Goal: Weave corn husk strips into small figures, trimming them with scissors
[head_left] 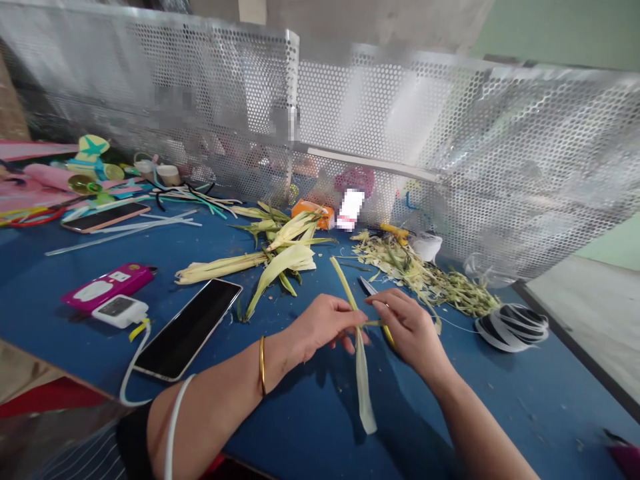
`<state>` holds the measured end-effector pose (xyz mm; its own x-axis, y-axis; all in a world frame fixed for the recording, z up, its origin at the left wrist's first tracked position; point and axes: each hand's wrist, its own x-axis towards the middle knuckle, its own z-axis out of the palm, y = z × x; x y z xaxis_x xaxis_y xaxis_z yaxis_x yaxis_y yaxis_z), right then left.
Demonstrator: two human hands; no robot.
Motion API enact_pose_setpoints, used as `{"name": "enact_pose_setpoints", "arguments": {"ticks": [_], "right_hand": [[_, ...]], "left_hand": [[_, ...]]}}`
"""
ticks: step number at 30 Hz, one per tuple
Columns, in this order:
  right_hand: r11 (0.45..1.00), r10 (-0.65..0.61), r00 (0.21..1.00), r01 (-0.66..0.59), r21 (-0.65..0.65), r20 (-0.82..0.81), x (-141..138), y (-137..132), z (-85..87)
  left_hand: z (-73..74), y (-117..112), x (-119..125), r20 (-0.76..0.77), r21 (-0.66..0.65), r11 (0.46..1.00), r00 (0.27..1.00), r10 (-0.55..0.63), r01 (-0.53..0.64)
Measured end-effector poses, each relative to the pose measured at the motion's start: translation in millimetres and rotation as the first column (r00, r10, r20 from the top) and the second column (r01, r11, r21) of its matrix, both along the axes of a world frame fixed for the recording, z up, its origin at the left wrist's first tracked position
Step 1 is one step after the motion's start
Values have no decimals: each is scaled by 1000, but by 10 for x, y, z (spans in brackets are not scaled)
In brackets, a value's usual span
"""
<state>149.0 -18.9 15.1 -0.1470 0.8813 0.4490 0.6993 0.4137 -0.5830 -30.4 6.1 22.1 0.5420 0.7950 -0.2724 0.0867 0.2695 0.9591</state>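
My left hand (327,325) is closed, pinching a long pale corn husk strip (365,387) between thumb and fingers. One end of the strip points up and away, and its broad end hangs toward me. My right hand (407,323) is closed just beside it, its fingers on a thin yellowish husk strand (373,323) that runs across to my left fingertips. Under the right hand is a pair of scissors with a steel blade (367,286) and a yellow handle (389,338). The hand covers the scissors' middle.
Corn husks (285,257) lie in a pile ahead, with shredded husk scraps (415,270) to the right. A coiled black-and-white strap (511,328) sits at the right edge. On the left are a black phone (190,330) and a magenta device (110,287). A perforated metal screen (370,107) stands behind.
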Motion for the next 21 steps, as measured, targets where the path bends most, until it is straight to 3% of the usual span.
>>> {"name": "enact_pose_setpoints", "arguments": {"ticks": [2,5,7,12,17,21], "right_hand": [[987,-20,986,-6,-159,-164,-40,-5,-10],[903,-40,924,-130,-410,-380,-133,-31,-18],[861,-68,872,-194,-470,-485,-184,-52,-13],[945,-154,811,-47,-325,-565,-223,-82,-16],[951,-214,766,21,-309,-606,-250,-74,-84],[961,-212,815,72,-268,-540,-228,-85,-59]], "left_hand": [[23,-65,30,-83,48,993,991,-101,105],[5,-138,81,-129,73,982,978,-162,173],[-46,-152,103,-158,69,979,971,-177,189],[-141,-133,93,-246,161,942,936,-250,294],[-100,-145,73,-230,146,935,930,-286,323],[-128,-141,86,-264,150,941,929,-259,305]]}}
